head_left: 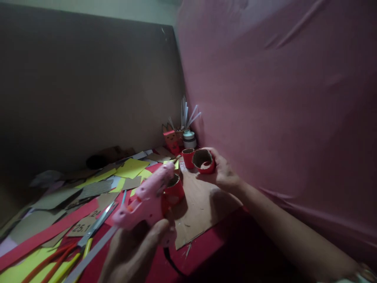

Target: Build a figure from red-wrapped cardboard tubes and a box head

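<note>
My left hand (132,247) is wrapped around the handle of a pink hot glue gun (147,196), with a long glue stick (94,253) jutting from its back end. In my right hand (225,171) is a red cardboard tube (207,169), gripped at its right side and tilted so its brown hollow inside shows. A second red tube (187,159) stands just behind it on a cardboard sheet (196,212). Partly hidden behind the glue gun is a third red tube (178,192), also on the sheet.
Scissors with red-orange handles (57,259) lie at the left among yellow paper (132,168) and cardboard scraps (94,188). At the back stand a cardboard animal figure (171,139), a white jar (189,138) and white sticks (191,116). A pink sheet-covered wall (282,98) rises on the right.
</note>
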{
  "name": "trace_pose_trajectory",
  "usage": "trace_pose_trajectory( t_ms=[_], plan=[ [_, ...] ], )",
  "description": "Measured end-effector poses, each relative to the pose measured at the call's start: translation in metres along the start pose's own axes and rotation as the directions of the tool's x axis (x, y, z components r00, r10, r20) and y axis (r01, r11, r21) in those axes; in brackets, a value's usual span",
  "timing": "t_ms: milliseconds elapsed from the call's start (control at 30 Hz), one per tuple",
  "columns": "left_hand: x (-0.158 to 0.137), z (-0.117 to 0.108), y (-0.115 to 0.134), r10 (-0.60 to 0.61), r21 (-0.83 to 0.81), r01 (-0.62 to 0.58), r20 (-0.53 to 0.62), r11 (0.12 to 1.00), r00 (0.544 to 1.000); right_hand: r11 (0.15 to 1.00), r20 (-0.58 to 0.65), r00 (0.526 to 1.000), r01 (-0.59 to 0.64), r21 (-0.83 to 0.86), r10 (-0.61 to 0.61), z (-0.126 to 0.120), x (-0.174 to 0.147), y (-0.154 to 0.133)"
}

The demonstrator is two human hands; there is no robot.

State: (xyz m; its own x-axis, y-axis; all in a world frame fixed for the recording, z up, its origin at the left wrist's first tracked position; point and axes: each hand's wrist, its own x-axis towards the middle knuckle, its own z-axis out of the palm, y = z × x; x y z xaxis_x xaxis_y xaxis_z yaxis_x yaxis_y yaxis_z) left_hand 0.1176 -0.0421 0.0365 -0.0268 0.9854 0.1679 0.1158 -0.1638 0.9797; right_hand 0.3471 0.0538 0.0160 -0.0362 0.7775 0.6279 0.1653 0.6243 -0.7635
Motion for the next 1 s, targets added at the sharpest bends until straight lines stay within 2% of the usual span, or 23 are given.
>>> trace_pose_trajectory(
  t_ms=[67,167,267,433,633,767,1000],
  plan=[
    [0.01,0.008,0.003,0.009,-0.029,-0.006,0.117,1.0,0.993,0.998,0.013,0.999,0.045,-0.04,-0.045,0.005,0.013,0.008],
    [0.025,0.013,-0.001,0.013,-0.048,0.002,0.294,0.999,0.956,0.99,0.05,0.995,0.093,-0.106,-0.088,0.006,0.024,0.022],
    [0.034,0.013,-0.011,-0.012,-0.034,0.026,0.379,0.999,0.925,0.984,0.07,0.993,0.103,-0.144,-0.094,0.004,0.025,0.038],
    [0.036,0.019,-0.022,-0.091,-0.131,0.147,0.363,0.98,0.927,0.965,0.097,0.989,0.128,-0.228,-0.108,0.001,0.018,0.054],
    [0.035,0.02,-0.022,-0.186,-0.037,0.206,0.294,0.978,0.937,0.972,0.201,0.974,0.142,-0.188,-0.103,-0.003,0.01,0.052],
    [0.035,0.02,-0.02,-0.203,0.019,0.204,0.214,0.979,0.955,0.952,0.232,0.968,0.156,-0.263,-0.095,-0.005,0.006,0.044],
    [0.036,0.026,-0.015,-0.148,-0.015,0.155,0.221,0.988,0.964,0.919,0.296,0.946,0.231,-0.319,-0.135,-0.004,0.002,0.031]
  ],
)
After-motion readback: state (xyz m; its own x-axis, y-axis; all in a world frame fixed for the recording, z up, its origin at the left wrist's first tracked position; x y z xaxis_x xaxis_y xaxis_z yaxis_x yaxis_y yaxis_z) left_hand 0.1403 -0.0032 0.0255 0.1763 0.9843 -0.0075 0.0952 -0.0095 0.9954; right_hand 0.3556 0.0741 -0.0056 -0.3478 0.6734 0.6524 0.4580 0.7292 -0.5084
